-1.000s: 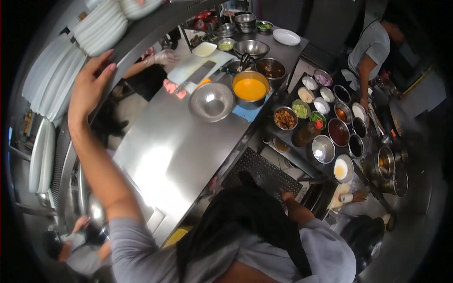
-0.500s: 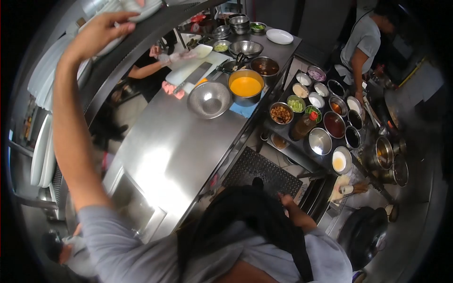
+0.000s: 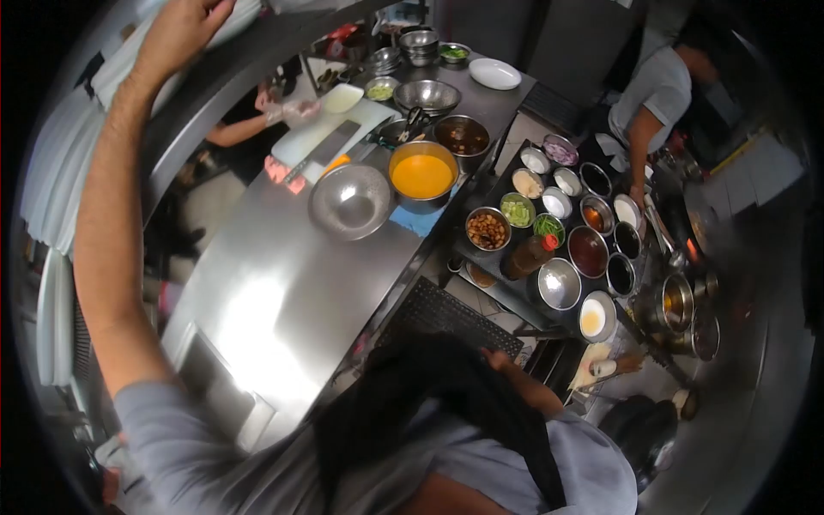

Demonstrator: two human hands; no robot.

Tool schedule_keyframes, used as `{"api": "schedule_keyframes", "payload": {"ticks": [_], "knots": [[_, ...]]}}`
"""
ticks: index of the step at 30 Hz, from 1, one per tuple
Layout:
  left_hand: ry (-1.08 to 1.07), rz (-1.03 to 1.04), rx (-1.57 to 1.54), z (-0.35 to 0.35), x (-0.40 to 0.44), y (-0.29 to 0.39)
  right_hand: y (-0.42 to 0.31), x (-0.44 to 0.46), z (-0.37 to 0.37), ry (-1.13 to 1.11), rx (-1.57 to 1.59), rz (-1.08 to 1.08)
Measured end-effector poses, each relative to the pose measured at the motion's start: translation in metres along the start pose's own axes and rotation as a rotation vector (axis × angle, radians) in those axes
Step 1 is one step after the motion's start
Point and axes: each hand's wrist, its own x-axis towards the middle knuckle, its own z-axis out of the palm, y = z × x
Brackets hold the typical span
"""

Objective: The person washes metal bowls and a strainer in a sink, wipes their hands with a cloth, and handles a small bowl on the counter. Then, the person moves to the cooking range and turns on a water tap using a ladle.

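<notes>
My left hand [image 3: 182,36] is raised to the upper shelf [image 3: 206,103], over the white plates [image 3: 242,24] stacked there. Its fingers are bent, and the top edge of the view cuts them off, so what they grip does not show. Low by my dark apron [image 3: 412,386] is my right hand [image 3: 495,360], mostly hidden, its fingers not readable. More white plates [image 3: 64,193] stand in stacks at the left, below my raised arm.
A steel counter [image 3: 283,257] holds an empty-looking metal bowl [image 3: 350,202], a pot of orange liquid [image 3: 423,176], a knife [image 3: 322,154] and a cutting board [image 3: 296,142]. A gloved co-worker's hand [image 3: 300,112] is beside the board. Another person [image 3: 657,94] stands by the ingredient bowls [image 3: 588,251].
My left hand has moved up toward the top edge, and its fingers have gone from stretched to bent. The view has shifted, so the counter and bowls sit further left.
</notes>
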Motion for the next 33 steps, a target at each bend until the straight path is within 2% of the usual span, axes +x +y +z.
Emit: {"api": "schedule_keyframes", "payload": {"ticks": [1,3,4,6,7,9,10,12,13,15,19,21,22,24,27,29,33], "knots": [[0.016,-0.027,-0.017,0.002,-0.002,0.001,0.000,0.003,-0.011,-0.019,-0.024,-0.004],[-0.001,-0.021,0.022,0.004,-0.010,0.007,-0.014,0.012,-0.036,-0.298,0.158,0.221],[-0.063,-0.041,-0.025,0.006,-0.011,0.006,-0.013,0.021,-0.041,-0.321,0.141,0.219],[-0.152,-0.089,-0.136,0.008,-0.009,0.015,-0.002,0.047,-0.048,-0.180,-0.295,-0.347],[-0.163,-0.095,-0.131,0.012,-0.009,0.010,-0.014,0.053,-0.054,-0.192,-0.297,-0.351],[-0.208,-0.115,-0.193,0.025,-0.009,-0.001,-0.041,0.061,-0.071,-0.129,-0.050,-0.077],[-0.211,-0.121,-0.194,0.027,-0.010,-0.002,-0.053,0.063,-0.072,-0.133,-0.056,-0.076],[-0.307,-0.212,-0.248,0.030,-0.011,-0.004,-0.072,0.067,-0.065,0.053,0.070,-0.176],[-0.315,-0.211,-0.249,0.030,-0.013,0.000,-0.083,0.068,-0.063,0.046,0.073,-0.172],[-0.359,-0.169,-0.224,0.026,-0.018,0.013,-0.097,0.066,-0.060,-0.208,0.138,-0.081],[-0.433,-0.206,-0.229,0.031,-0.014,0.008,-0.049,0.114,0.021,-0.209,-0.001,-0.109],[-0.423,-0.174,-0.186,0.026,-0.019,0.026,-0.062,0.087,-0.007,-0.290,0.001,-0.081],[-0.528,-0.057,-0.189,0.061,-0.016,-0.059,-0.072,0.064,-0.035,-0.324,0.024,-0.062],[-0.529,-0.044,-0.222,0.060,-0.016,-0.055,-0.084,0.033,-0.075,-0.314,0.036,-0.040],[-0.498,-0.061,-0.279,0.057,-0.017,-0.043,-0.035,0.057,-0.058,-0.078,-0.070,-0.042],[-0.515,-0.140,-0.359,0.060,-0.018,-0.041,0.021,0.092,-0.019,0.042,-0.108,-0.156],[-0.494,-0.153,-0.350,0.062,-0.018,-0.035,0.005,0.044,-0.036,-0.089,-0.070,-0.026]]}}
